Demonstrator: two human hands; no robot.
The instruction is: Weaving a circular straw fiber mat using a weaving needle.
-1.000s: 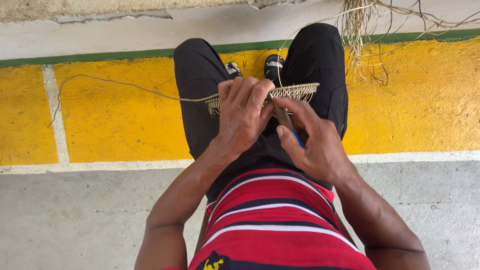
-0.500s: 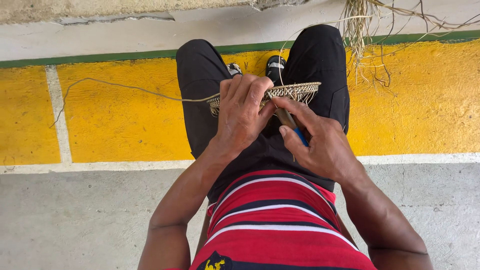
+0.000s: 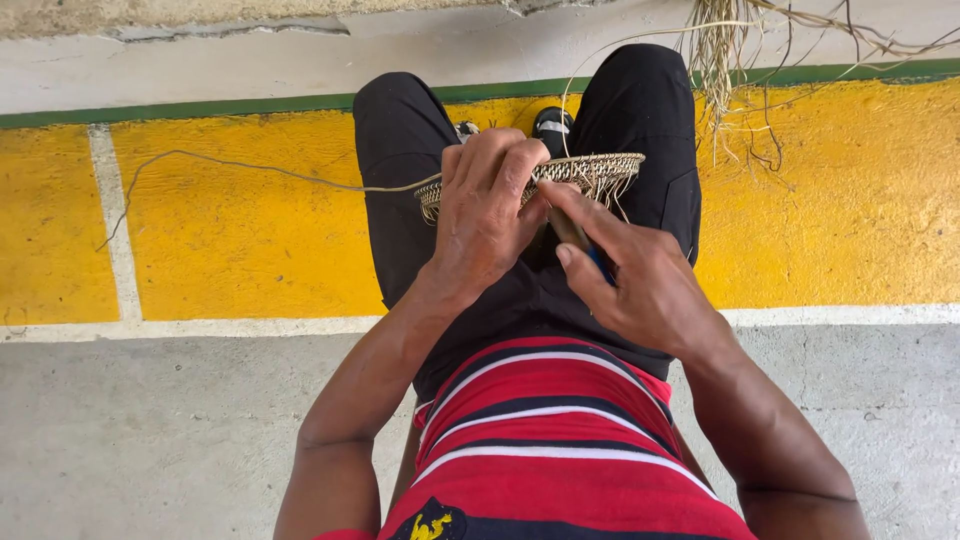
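While you sit with your knees up, your left hand (image 3: 485,215) curls its fingers (image 3: 510,165) tightly over the near rim of the woven basket piece (image 3: 590,170), which rests between your thighs at 12 o'clock. Your right hand (image 3: 640,280) closes on a thin tool with a blue handle (image 3: 598,262), its forefinger touching the weave. A loose fibre strand (image 3: 250,168) trails off toward 9 o'clock across the yellow floor band (image 3: 230,240).

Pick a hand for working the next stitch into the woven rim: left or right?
Right, probably. The right hand holds a thin tool with its tip at the woven piece. The left hand is clamped over the rim, steadying it.
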